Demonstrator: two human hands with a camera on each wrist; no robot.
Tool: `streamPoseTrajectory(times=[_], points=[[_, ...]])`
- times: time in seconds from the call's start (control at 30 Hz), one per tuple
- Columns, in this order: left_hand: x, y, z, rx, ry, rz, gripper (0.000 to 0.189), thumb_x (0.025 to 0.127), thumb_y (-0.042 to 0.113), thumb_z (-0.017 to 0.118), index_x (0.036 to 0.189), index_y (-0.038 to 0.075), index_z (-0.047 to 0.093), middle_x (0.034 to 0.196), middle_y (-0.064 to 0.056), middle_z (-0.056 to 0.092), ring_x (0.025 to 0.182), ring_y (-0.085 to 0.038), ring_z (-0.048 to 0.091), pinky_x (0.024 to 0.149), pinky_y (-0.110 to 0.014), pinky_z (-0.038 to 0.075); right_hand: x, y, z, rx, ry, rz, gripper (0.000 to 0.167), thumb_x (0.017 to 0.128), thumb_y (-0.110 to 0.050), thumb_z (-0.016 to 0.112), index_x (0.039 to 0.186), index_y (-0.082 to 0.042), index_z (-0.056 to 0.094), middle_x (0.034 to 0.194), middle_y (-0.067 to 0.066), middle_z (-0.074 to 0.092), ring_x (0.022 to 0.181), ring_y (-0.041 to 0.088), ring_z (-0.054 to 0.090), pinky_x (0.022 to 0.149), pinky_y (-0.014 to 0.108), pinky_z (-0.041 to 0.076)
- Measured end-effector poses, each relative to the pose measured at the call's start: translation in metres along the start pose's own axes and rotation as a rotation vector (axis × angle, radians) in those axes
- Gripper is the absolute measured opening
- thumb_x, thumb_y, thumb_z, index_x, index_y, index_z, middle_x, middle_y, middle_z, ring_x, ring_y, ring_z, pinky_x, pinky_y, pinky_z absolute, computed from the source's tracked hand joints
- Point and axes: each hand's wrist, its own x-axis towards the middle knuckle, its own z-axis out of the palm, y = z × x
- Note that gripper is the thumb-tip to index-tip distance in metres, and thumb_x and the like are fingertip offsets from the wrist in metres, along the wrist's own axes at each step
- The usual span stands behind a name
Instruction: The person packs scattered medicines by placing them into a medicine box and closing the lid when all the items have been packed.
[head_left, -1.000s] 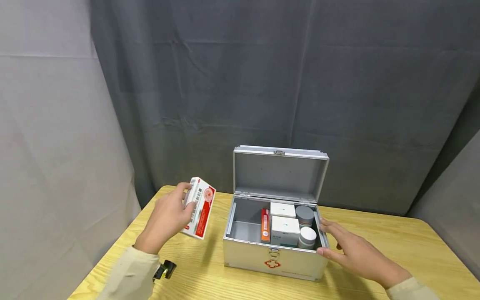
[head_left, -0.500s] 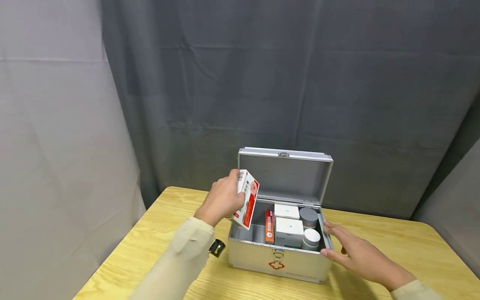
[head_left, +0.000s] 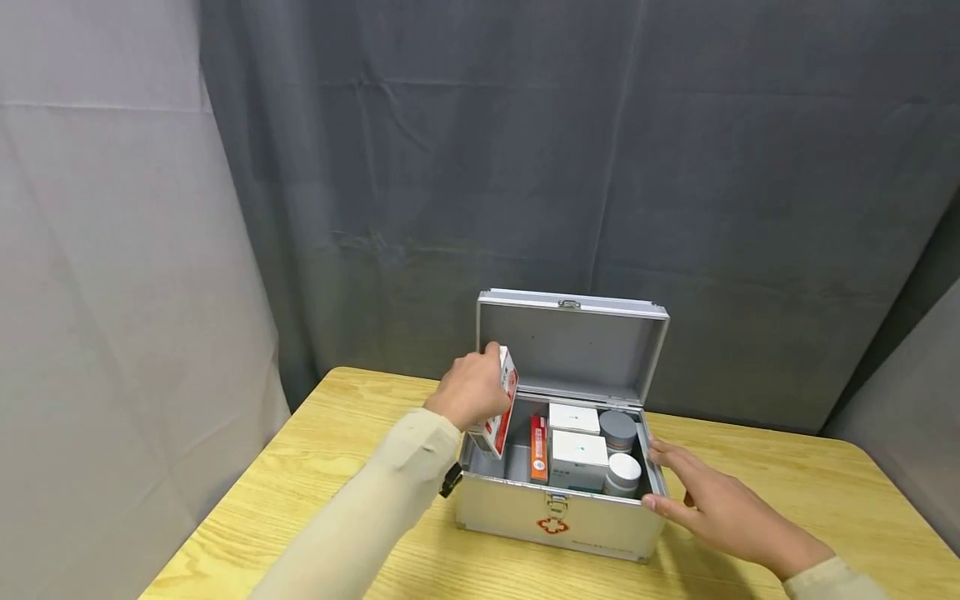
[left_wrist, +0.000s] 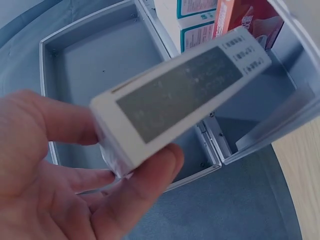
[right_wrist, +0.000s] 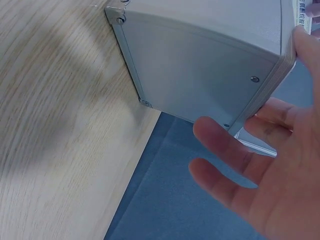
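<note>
My left hand grips a white and red medicine box by one end, with fingers and thumb on opposite sides. The box is tilted over the left part of a silver first-aid case; whether its lower end is below the rim I cannot tell. The case's lid stands raised at the back. My right hand touches the case's right rim with thumb and fingers. In the right wrist view, two fingers of it extend loosely beside the case's side wall.
Inside the case, an orange-red box stands beside two white boxes. To their right are a grey-lidded jar and a white-capped bottle. The wooden table ends before a dark curtain.
My left hand has carried the medicine box rightward from beside the case to over its left part, and slightly lower since half a second ago. My right hand has stayed at the rim.
</note>
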Motion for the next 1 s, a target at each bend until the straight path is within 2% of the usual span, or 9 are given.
streamPoseTrajectory(times=[0.1,0.23,0.3,0.47,0.73,0.9,1.0], points=[[-0.001,0.003,0.004,0.013,-0.016,-0.01,0.054,0.084,0.015,0.069,0.131,0.001,0.046,0.095,-0.016,0.066,0.064,-0.021,0.062,0.051,-0.028,0.05,-0.001,0.0,-0.001,0.006,-0.015,0.012,0.061,0.095,-0.047,0.061,0.142,-0.01,0.049,0.156,0.012,0.042,0.072,-0.012,0.05,0.06,0.021,0.045],[-0.002,0.005,0.009,0.062,-0.024,-0.011,0.059,0.083,0.015,0.069,0.135,-0.001,0.046,0.095,-0.015,0.068,0.073,-0.025,0.065,0.059,-0.032,0.053,-0.002,0.0,0.001,0.03,-0.004,0.003,0.061,0.095,-0.046,0.062,0.142,-0.01,0.049,0.156,0.012,0.042,0.07,-0.012,0.049,0.059,0.02,0.045],[-0.003,0.007,0.01,0.087,-0.033,-0.013,0.068,0.08,0.014,0.07,0.141,-0.002,0.043,0.093,-0.014,0.068,0.075,-0.025,0.064,0.061,-0.033,0.052,-0.002,-0.001,0.002,0.04,0.013,-0.012,0.06,0.095,-0.046,0.062,0.142,-0.01,0.05,0.156,0.011,0.042,0.068,-0.012,0.048,0.058,0.019,0.043],[-0.008,0.011,0.015,0.093,-0.078,-0.024,0.078,0.082,0.013,0.069,0.15,-0.003,0.033,0.077,-0.009,0.065,0.063,-0.02,0.057,0.054,-0.028,0.045,-0.002,-0.004,0.004,0.04,0.039,-0.031,0.058,0.095,-0.045,0.063,0.14,-0.01,0.051,0.155,0.011,0.043,0.066,-0.011,0.045,0.057,0.019,0.042],[-0.006,0.009,0.02,0.126,-0.069,-0.014,0.072,0.083,0.011,0.068,0.147,-0.004,0.038,0.077,-0.009,0.063,0.065,-0.019,0.057,0.052,-0.026,0.044,-0.002,-0.007,0.004,0.05,0.014,-0.006,0.059,0.096,-0.045,0.062,0.142,-0.01,0.049,0.157,0.012,0.041,0.065,-0.01,0.046,0.058,0.019,0.042],[-0.004,0.008,0.024,0.126,-0.094,-0.016,0.069,0.084,0.008,0.066,0.146,-0.006,0.038,0.069,-0.005,0.057,0.058,-0.017,0.051,0.048,-0.025,0.039,-0.003,-0.008,0.004,0.053,0.017,-0.01,0.06,0.095,-0.046,0.062,0.142,-0.01,0.05,0.157,0.011,0.041,0.064,-0.01,0.046,0.058,0.019,0.042],[-0.003,0.009,0.025,0.127,-0.111,-0.02,0.063,0.084,0.008,0.067,0.14,-0.007,0.043,0.071,-0.006,0.056,0.059,-0.017,0.051,0.048,-0.024,0.04,-0.003,-0.008,0.003,0.051,0.014,-0.007,0.06,0.095,-0.045,0.062,0.141,-0.01,0.05,0.157,0.012,0.041,0.064,-0.01,0.046,0.058,0.019,0.042]])
